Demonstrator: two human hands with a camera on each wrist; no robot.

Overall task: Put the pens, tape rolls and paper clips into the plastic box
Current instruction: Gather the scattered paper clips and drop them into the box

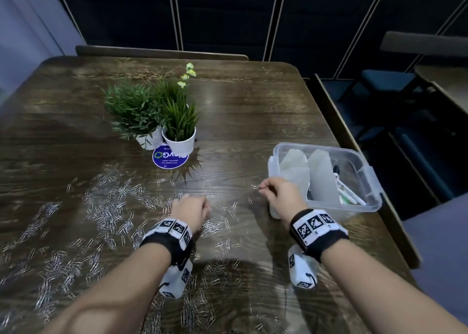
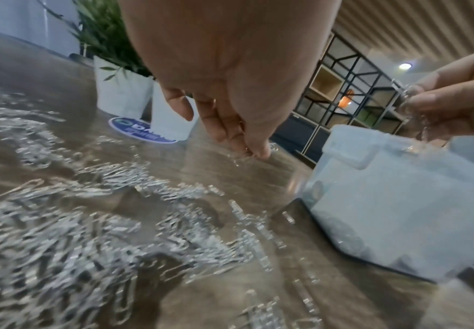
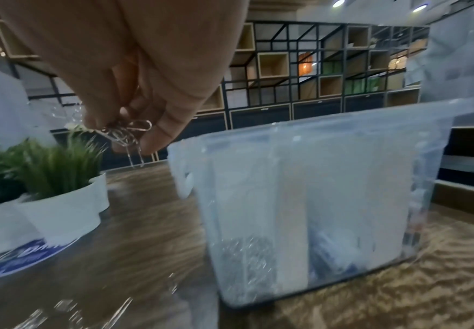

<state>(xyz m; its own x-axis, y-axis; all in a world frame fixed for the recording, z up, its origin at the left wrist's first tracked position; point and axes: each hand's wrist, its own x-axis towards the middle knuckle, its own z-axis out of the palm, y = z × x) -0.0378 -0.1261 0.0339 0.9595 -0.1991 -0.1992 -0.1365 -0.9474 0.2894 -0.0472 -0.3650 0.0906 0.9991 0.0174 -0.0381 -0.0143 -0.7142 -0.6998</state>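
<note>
Several silver paper clips (image 1: pixel 106 207) lie scattered over the left and near parts of the dark wooden table (image 1: pixel 253 106). My left hand (image 1: pixel 205 209) is curled down onto them, fingertips (image 2: pixel 253 151) bunched on the tabletop and pinching clips. My right hand (image 1: pixel 263 189) is raised just left of the clear plastic box (image 1: pixel 324 147) and pinches a small bunch of clips (image 3: pixel 132 132). The box (image 3: pixel 314 200) holds white dividers, pens (image 1: pixel 347 192) in its right section and a heap of clips (image 3: pixel 244 251) at the bottom of its left section. No tape rolls show.
Two potted green plants (image 1: pixel 177 121) in white pots stand mid-table behind a round blue sticker (image 1: pixel 170 157). The table's right edge (image 1: pixel 374 181) runs just past the box. Dark chairs (image 1: pixel 395 80) stand beyond it.
</note>
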